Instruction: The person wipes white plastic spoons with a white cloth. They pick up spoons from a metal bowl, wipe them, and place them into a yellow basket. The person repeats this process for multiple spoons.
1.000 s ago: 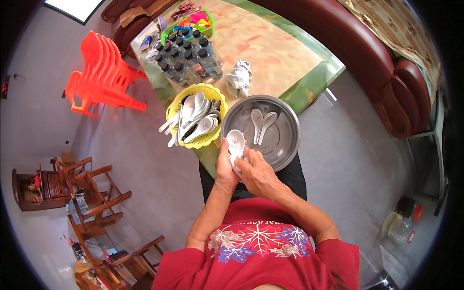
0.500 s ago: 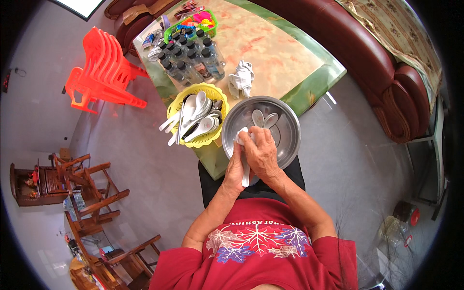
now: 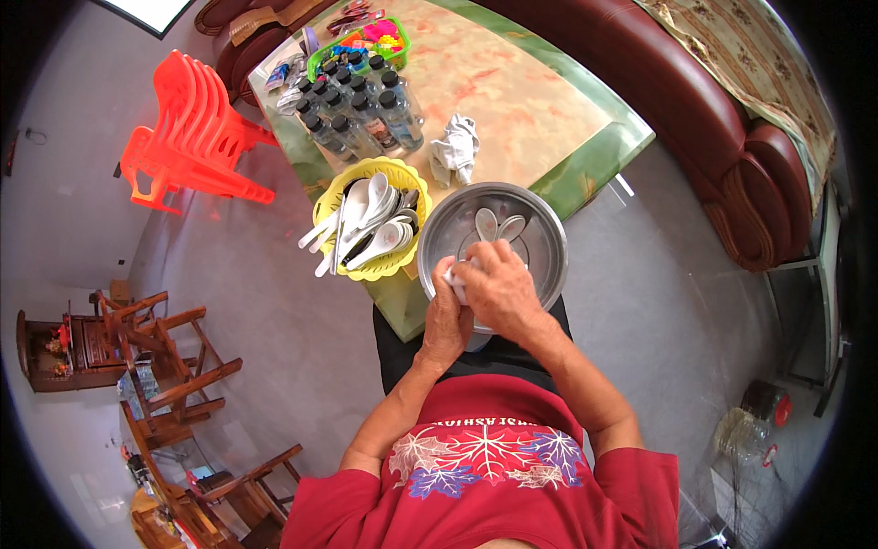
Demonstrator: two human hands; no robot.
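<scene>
Over the steel basin (image 3: 560,240) my two hands meet, both closed. My left hand (image 3: 445,322) grips a white spoon, whose handle showed half a second ago and is now covered by the fingers. Bunched white material (image 3: 455,276), which looks like cloth, shows between the hands; my right hand (image 3: 506,288) presses around it from above. Inside the basin, two white spoons (image 3: 512,227) lie with their bowls toward the far side. Just left stands a yellow scalloped basket (image 3: 391,167) heaped with white spoons (image 3: 388,240) and some dark-handled pieces.
A crumpled white cloth (image 3: 455,149) lies on the marble-patterned table (image 3: 512,101) behind the basin. Several black-capped clear bottles (image 3: 399,119) stand beyond the basket, near a green basket (image 3: 402,55) of colourful items. Stacked red chairs (image 3: 192,137) are at left, a brown sofa (image 3: 677,101) at right.
My right hand has turned and shifted slightly right and nearer me over the left. The spoon handle that stuck out below my hands is now hidden.
</scene>
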